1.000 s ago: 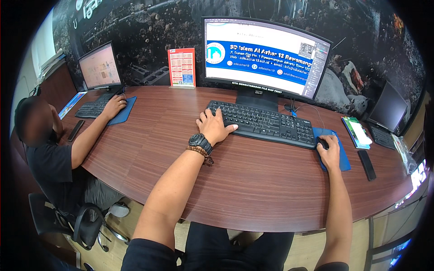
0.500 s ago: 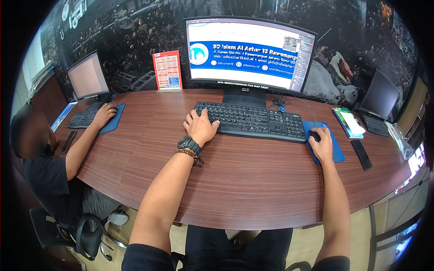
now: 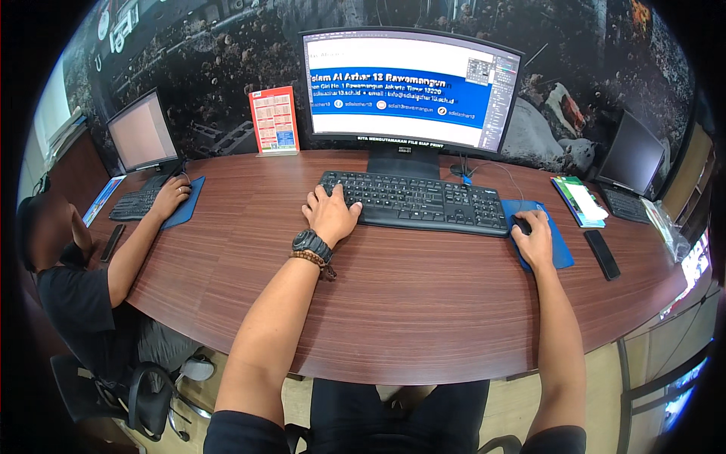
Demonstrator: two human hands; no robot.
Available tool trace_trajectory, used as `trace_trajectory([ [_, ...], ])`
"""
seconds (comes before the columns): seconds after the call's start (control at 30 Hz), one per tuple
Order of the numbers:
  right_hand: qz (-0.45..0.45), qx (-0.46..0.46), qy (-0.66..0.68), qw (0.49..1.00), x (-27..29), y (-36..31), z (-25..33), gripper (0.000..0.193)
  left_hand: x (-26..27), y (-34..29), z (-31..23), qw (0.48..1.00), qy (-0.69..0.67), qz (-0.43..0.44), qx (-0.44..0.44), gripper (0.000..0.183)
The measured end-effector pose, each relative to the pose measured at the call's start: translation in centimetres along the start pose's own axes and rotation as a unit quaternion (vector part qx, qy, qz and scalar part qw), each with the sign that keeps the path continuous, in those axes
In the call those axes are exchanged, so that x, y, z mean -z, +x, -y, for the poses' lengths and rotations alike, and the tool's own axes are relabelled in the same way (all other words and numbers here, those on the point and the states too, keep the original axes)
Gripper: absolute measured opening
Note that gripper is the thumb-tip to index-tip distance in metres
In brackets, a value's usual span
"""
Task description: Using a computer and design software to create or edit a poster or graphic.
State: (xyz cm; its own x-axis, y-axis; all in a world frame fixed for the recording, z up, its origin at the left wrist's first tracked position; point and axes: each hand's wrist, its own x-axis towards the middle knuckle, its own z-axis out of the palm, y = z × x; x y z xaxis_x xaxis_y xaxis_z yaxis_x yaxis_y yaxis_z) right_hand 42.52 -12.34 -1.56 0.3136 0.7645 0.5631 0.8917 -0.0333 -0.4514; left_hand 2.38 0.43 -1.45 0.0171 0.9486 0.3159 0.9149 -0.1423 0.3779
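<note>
My left hand [image 3: 333, 216] rests on the left end of a black keyboard [image 3: 423, 200], fingers spread over the keys; a black watch and a beaded bracelet circle that wrist. To the right, my right hand [image 3: 535, 240] is closed over a black computer mouse [image 3: 522, 225], which it partly hides. Under the mouse lies a blue mouse pad [image 3: 561, 253]. Behind the keyboard stands a curved monitor [image 3: 408, 91] showing a blue banner design with white lettering and small round icons, with tool panels at the screen's right.
A co-worker [image 3: 83, 280] sits at the left with a hand on a mouse beside another monitor [image 3: 142, 130]. A red and white desk calendar [image 3: 274, 121] stands by my monitor. Right of me lie a phone [image 3: 601, 255], booklets [image 3: 581, 203] and another dark screen [image 3: 634, 155].
On the monitor the banner design has shifted to the left, bringing more of its right side into view. Both my hands stay on the keyboard and the mouse. My view has turned slightly.
</note>
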Motion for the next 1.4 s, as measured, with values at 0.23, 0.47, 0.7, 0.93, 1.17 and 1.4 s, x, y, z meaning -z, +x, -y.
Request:
trace_trajectory([
  [0.23, -0.014, -0.021, 0.0, 1.0, 0.2, -0.2, 0.6, 0.033, -0.2, 0.0, -0.7, 0.997, 0.016, 0.011, -0.073, 0.049],
  [0.47, -0.013, -0.013, -0.001, 1.0, -0.1, -0.1, 0.1, 0.032, 0.7, 0.0, -3.7, 0.994, 0.015, 0.11, -0.006, 0.054],
  [0.7, -0.013, -0.011, -0.001, 1.0, -0.2, 0.0, -0.4, 0.032, 0.9, -0.2, -2.0, 0.999, 0.03, 0.024, -0.004, 0.082],
  [0.93, -0.01, -0.016, -0.005, 1.0, -0.1, -0.1, -0.2, 0.032, 1.9, 0.4, -0.5, 0.999, -0.006, 0.029, 0.038, 0.078],
  [1.17, -0.006, -0.02, -0.007, 1.0, -0.1, -0.1, -0.2, 0.033, 1.3, 0.2, -0.2, 1.0, 0.02, -0.001, 0.004, 0.08],
  [1.4, -0.011, -0.009, 0.0, 1.0, -0.2, 0.0, -0.7, 0.032, 1.3, 0.3, -0.2, 1.0, 0.012, 0.001, 0.0, 0.077],
])
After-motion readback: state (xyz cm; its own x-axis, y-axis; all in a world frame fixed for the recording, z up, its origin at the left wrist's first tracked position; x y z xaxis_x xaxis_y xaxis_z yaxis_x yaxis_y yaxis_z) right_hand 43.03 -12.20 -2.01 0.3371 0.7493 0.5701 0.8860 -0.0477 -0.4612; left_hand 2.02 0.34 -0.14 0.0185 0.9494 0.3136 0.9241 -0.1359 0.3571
